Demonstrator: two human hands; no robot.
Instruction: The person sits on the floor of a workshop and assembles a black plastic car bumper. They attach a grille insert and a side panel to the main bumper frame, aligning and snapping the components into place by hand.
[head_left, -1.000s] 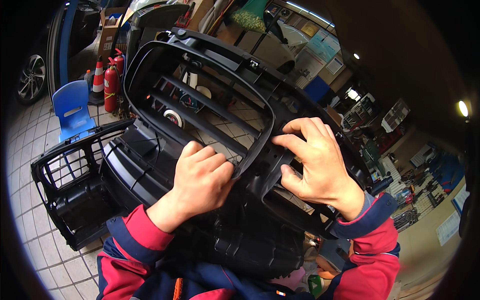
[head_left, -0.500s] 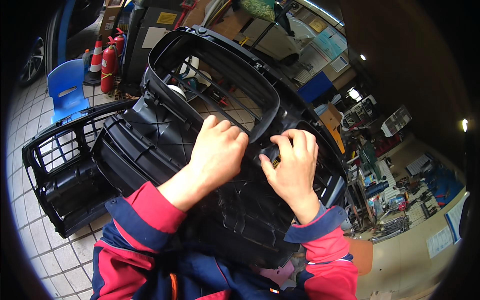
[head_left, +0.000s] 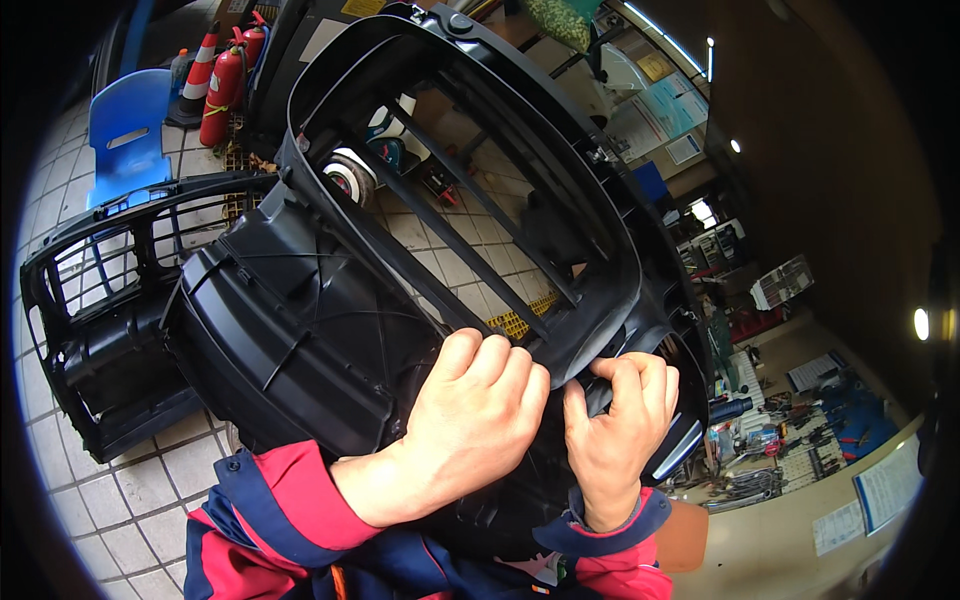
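Note:
A large black plastic car bumper (head_left: pixel 597 325) stands tilted in front of me, its big rounded opening crossed by several long black bars. My left hand (head_left: pixel 480 400) is closed in a fist at the opening's lower edge, back of the hand up; its fingertips and whatever they grip are hidden. Just to its right, my right hand (head_left: pixel 625 425) pinches the bumper beside the opening's lower right corner, thumb on the near side and fingers curled over. Left of my hands lies a ribbed black plastic panel (head_left: pixel 290 330) with crossing raised lines.
A black grille-like frame (head_left: pixel 120 340) lies on the tiled floor at left, near a blue chair (head_left: pixel 130 130). Red fire extinguishers (head_left: pixel 222 95) and a traffic cone (head_left: pixel 197 75) stand behind. Tools (head_left: pixel 765 450) cover a bench at right. Yellow grating (head_left: pixel 520 317) shows through the opening.
Both hands and the bumper now sit lower in the view, with the hands further right. The bumper looks larger, and more floor shows through its opening. Both hands keep their closed shape.

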